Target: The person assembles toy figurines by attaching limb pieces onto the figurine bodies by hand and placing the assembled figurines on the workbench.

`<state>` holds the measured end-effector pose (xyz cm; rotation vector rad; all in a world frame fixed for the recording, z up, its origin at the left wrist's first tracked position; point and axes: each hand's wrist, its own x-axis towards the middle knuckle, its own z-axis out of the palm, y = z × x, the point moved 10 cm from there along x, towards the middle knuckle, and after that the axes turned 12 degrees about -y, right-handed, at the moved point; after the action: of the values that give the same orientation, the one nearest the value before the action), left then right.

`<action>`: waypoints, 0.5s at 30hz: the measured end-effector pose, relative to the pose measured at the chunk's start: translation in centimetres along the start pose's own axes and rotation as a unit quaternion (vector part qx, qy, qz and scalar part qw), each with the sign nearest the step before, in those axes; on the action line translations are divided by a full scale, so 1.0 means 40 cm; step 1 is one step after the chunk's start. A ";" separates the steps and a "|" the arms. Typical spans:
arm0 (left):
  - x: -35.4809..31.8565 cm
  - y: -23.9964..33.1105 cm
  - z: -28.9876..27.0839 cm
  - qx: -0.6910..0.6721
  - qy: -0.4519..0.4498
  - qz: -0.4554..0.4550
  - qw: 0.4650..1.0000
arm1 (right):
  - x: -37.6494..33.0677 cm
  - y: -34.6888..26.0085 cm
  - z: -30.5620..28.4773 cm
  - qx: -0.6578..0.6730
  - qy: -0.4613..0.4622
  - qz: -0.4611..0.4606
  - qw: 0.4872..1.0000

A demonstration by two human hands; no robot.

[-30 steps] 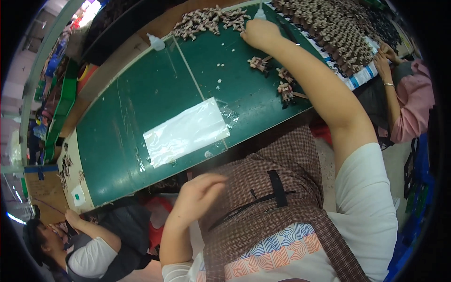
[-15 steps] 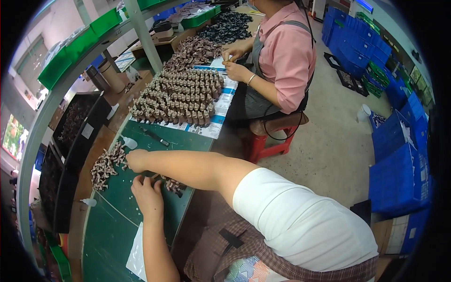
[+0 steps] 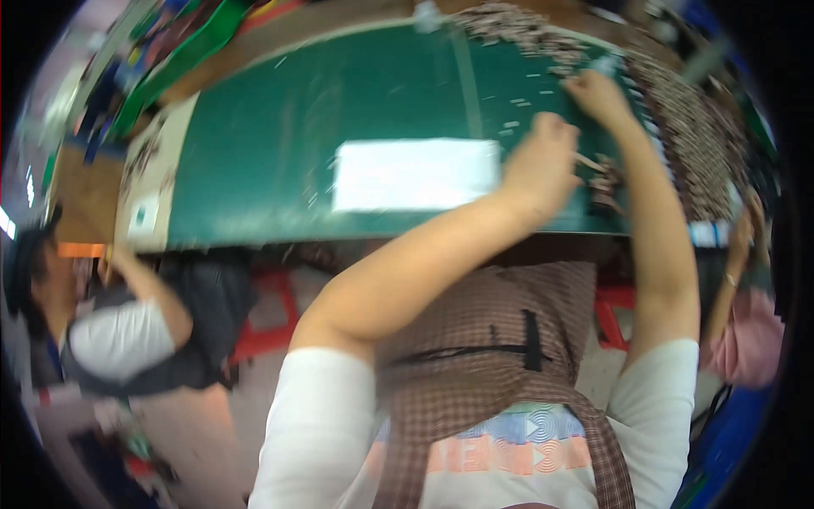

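Observation:
The view is blurred by motion. My left hand (image 3: 543, 165) is curled over the right part of the green table mat (image 3: 280, 144), just right of a flat clear plastic bag (image 3: 415, 174). A thin pale part (image 3: 587, 159) sticks out from its fingers. My right hand (image 3: 598, 97) reaches farther back and rests among loose small brown parts (image 3: 606, 182) scattered on the mat. Its grip is too blurred to read. A large spread of the same brown parts (image 3: 691, 136) lies along the right end of the table.
A person in a white sleeve and dark apron (image 3: 127, 339) sits at the left. Another person in pink (image 3: 755, 339) works at the right. Red stools (image 3: 263, 322) stand under the table. Green bins (image 3: 195, 42) are at the back left, blue crates (image 3: 729, 458) lower right.
The camera has swung back over the table. My left hand has moved from beside the parts to the bag's right edge. My right hand stays stretched out over the loose parts.

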<state>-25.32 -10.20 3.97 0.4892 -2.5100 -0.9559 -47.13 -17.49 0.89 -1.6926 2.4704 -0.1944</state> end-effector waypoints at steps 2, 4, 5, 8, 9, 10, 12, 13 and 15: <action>-0.104 0.038 -0.023 -0.159 0.027 0.038 0.986 | -0.012 -0.006 -0.010 0.064 0.021 -0.004 0.998; -0.203 0.046 -0.007 -0.289 -0.030 0.018 0.957 | -0.021 -0.075 0.005 0.124 -0.004 -0.004 0.992; -0.256 0.037 0.003 -0.334 -0.072 -0.017 0.940 | -0.037 -0.145 0.007 0.175 -0.004 -0.047 0.983; -0.374 0.018 0.026 -0.405 -0.129 -0.046 0.904 | -0.125 -0.317 0.001 0.323 -0.008 -0.155 0.934; -0.404 0.008 0.034 -0.432 -0.189 -0.096 0.877 | -0.152 -0.354 0.012 0.347 -0.026 -0.140 0.927; -0.433 -0.006 0.031 -0.458 -0.191 -0.113 0.861 | -0.179 -0.410 0.019 0.380 -0.044 -0.171 0.908; -0.466 -0.019 0.029 -0.489 -0.203 -0.126 0.839 | -0.232 -0.487 0.025 0.352 -0.059 -0.231 0.905; -0.479 -0.025 0.022 -0.537 -0.196 -0.146 0.807 | -0.258 -0.521 0.023 0.319 -0.064 -0.247 0.913; -0.503 -0.036 0.007 -0.584 -0.193 -0.166 0.770 | -0.299 -0.588 0.019 0.283 -0.083 -0.270 0.916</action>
<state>-8.00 -1.87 -2.20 0.3052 -1.5531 -2.6464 -21.19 -14.79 5.03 -1.9435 1.5499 -0.7095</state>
